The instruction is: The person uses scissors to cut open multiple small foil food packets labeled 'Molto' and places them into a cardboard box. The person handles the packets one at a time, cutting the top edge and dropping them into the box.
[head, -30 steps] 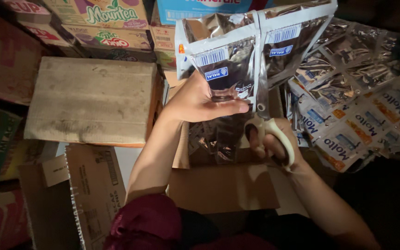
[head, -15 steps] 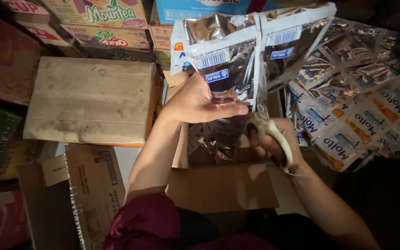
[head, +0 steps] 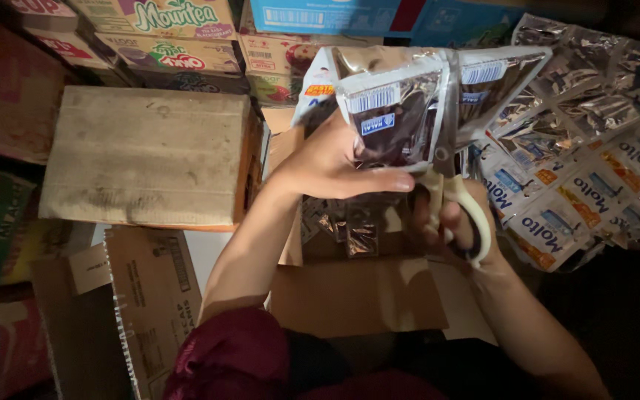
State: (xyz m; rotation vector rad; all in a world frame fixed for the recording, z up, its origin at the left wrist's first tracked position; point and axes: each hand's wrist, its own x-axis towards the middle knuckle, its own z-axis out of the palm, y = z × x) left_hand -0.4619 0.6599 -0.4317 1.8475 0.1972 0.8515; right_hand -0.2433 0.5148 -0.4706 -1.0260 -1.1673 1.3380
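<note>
Cardboard boxes are crowding the dim storeroom on every side, the biggest being a closed brown carton (head: 150, 155) lying to the left with printed cartons (head: 164, 30) stacked behind it. Below the hands an open box (head: 357, 289) is sitting with loose silver sachets showing inside, and a heap of cut sachets (head: 587, 170) is spreading across the right side.

The left hand (head: 335, 159) is gripping a joined strip of silver sachets (head: 424, 104), thumb across the front and fingers behind, holding it up over the open box. The right hand (head: 450, 218) is closed through the pale handles of a pair of scissors (head: 457, 204), whose blades are meeting the seam between two packs.

Judging from this, the blades are sitting just beside the left thumb, so a slip could nick it; a cut drifting off the seam could pierce a pack and spill it; and the poor light is making both likelier
</note>
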